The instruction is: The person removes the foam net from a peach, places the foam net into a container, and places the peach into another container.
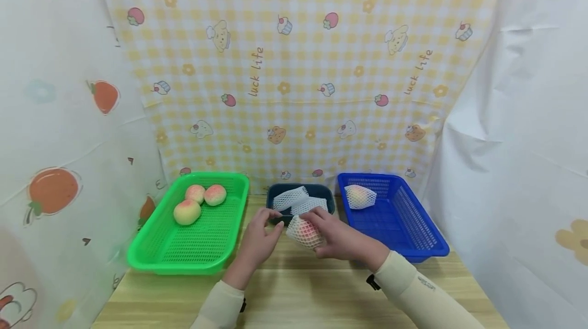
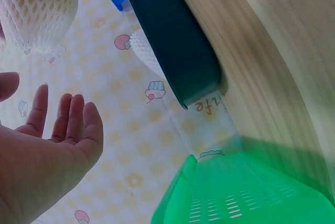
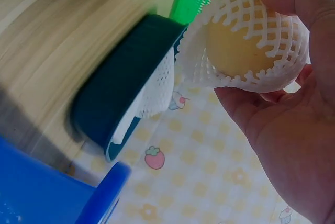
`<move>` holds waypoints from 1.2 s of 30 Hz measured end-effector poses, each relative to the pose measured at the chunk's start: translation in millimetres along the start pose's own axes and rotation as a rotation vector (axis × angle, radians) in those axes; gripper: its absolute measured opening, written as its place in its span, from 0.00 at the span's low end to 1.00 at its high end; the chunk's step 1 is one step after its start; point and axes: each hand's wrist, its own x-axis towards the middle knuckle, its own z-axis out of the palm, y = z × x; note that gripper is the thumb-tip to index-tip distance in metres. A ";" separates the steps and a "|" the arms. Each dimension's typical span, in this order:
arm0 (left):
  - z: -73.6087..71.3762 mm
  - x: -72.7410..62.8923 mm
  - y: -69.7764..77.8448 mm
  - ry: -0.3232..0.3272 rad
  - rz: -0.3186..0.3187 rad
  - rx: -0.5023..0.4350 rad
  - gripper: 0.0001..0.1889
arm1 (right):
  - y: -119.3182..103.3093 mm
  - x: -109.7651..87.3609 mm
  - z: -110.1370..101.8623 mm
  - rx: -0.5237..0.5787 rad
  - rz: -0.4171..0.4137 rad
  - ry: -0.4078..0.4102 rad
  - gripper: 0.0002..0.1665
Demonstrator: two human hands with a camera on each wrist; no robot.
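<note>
Right hand (image 1: 337, 236) is gripping round pink-yellow peach (image 3: 227, 51) in white foam netting (image 3: 251, 12), empty left hand (image 1: 260, 237) hovering; sleeving seemingly finishing, calling for placing

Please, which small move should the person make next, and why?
Probably, the right hand should carry its netted peach to the blue basket: the foam net surrounds the fruit, the left hand holds nothing, and another netted peach lies in that basket.

A yellow-and-white checked cloth (image 1: 303, 58) printed with strawberries and cupcakes hangs behind the pale wood-grain tabletop (image 1: 294, 298); white printed sheets (image 1: 59, 135) hang at both sides.
</note>
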 end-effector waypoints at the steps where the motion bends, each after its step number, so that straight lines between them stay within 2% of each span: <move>1: -0.2 -0.2 -0.2 -0.001 0.003 -0.003 0.07 | 0.3 1.1 0.5 -0.007 -0.008 0.001 0.54; 6: -1.1 -2.6 -0.9 -0.014 0.000 -0.008 0.09 | 2.6 5.4 3.1 -0.025 -0.019 -0.005 0.54; 16: -2.3 -5.0 -0.1 -0.008 -0.010 0.007 0.08 | 8.2 11.1 13.0 -0.020 0.026 -0.028 0.55; 22: -4.0 -5.3 -0.2 -0.013 -0.019 0.014 0.09 | 14.1 13.6 26.5 -0.006 0.044 -0.054 0.53; 28: -4.4 -5.1 -3.9 -0.022 -0.031 0.036 0.08 | 22.3 18.2 45.4 -0.008 0.020 -0.089 0.53; 36: -3.0 -6.6 -6.3 -0.035 -0.017 0.049 0.09 | 26.9 21.3 65.6 -0.013 0.015 -0.147 0.53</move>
